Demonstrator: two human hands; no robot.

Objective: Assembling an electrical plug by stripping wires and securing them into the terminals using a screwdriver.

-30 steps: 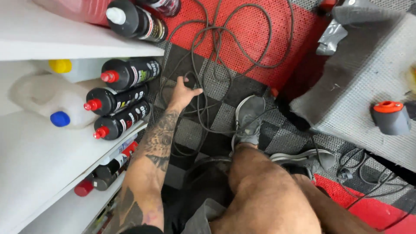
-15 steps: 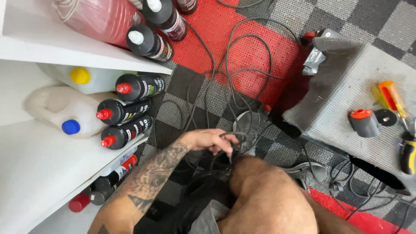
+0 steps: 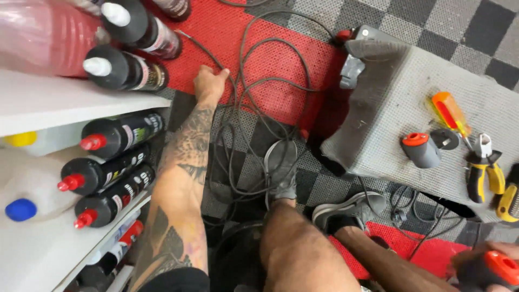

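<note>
While the left hand grips the black cable on the floor, the right hand clutches a red-capped tool.

left forearm bare, covered in dark tattoos from near the wrist up past the elbow: line and shaded designs, with a patch of coloured ink near the elbow. left hand bare, no ring or watch visible. dark sleeve edge at the upper arm. both legs bare and hairy below dark shorts. grey lace-up sneakers on both feet, pale soles. right hand mostly cut off at the frame corner; little can be told.
</note>
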